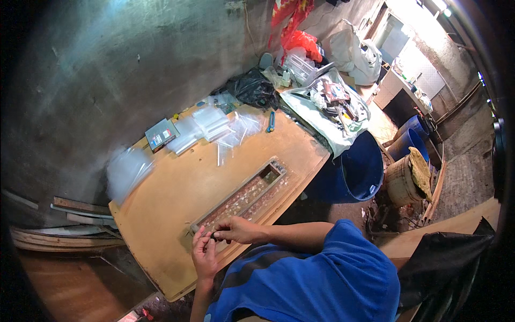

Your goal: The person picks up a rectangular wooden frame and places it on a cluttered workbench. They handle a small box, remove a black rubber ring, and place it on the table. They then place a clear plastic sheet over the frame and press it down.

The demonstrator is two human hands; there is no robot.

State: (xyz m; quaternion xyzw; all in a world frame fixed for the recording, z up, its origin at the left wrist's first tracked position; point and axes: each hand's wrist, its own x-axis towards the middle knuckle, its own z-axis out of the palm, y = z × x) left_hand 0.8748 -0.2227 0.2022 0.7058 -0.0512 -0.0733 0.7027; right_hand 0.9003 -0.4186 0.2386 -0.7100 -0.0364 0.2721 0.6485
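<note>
Close together at the table's near edge, my left hand (pixel 204 256) and my right hand (pixel 236 231) meet fingertip to fingertip. Between their pinched fingers is a small dark piece (pixel 213 235), too small to name. Just beyond my hands lies a long, narrow wooden tray (pixel 205 219), set at a slant on the table. Pale and reddish bits (pixel 241 199) fill most of it, and a dark square hollow (pixel 271 174) shows at its far end. My right hand is nearest the tray's near end and hides part of it.
On the wooden table (pixel 161 225) lie clear plastic sleeves (pixel 209 122), a box (pixel 162 134) and a blue utility knife (pixel 271 121). A black bag (pixel 251 88) and a white sack (pixel 343 129) sit behind. Blue barrels (pixel 365 166) and a bucket (pixel 403 182) stand right.
</note>
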